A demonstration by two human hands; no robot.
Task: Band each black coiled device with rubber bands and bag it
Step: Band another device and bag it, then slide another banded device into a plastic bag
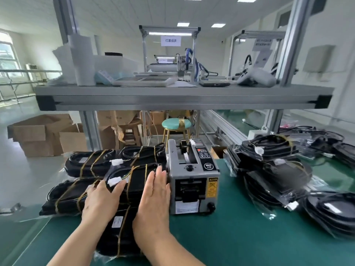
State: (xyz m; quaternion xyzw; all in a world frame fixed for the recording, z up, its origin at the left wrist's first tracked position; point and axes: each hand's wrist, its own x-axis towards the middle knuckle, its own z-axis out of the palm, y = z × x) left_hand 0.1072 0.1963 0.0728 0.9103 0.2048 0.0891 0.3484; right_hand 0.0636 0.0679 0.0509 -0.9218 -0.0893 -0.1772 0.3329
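**Both palms flat on the banded stack**

The black coiled device [137, 182] tops a stack at the left of the green surface [240, 237]. Its long axis runs across, one end just beside the grey tape dispenser [192, 181] and its white connector [114, 181] at the other. Yellow rubber bands [129, 179] cross it. The left hand [101, 200] and right hand [153, 198] press on it, each grip wide with fingers straight. The dispenser's round label reads "SEMI". Bagged devices [272, 169] lie to the right.

The green tabletop [240, 237] carries banded black coiled devices [90, 164] at left, a grey tape dispenser [192, 179] in the middle, bagged devices [274, 169] at right.
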